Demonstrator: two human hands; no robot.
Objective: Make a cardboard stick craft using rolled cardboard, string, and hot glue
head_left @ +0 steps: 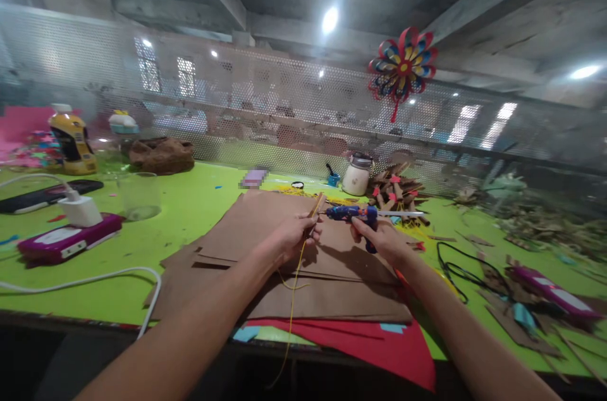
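Note:
My right hand (372,236) grips a dark blue glue gun (353,212), with a whitish glue stick (403,214) poking out of its back end. The nozzle points left and meets, or nearly meets, a small brown cardboard strip (318,203). That strip is pinched upright in the fingers of my left hand (301,233). A thin yellow string (294,287) hangs from below my left hand over the table's front edge. Both hands are above a stack of brown cardboard sheets (265,224). Whether the nozzle actually touches the strip is hard to tell.
Red paper (379,350) lies under the cardboard at the front. A pile of cardboard pieces (398,189) and a white jar (358,174) stand behind. Purple power strips (71,240) sit left and right, with a black cord (455,268) at right. A clear cup (139,195) stands left.

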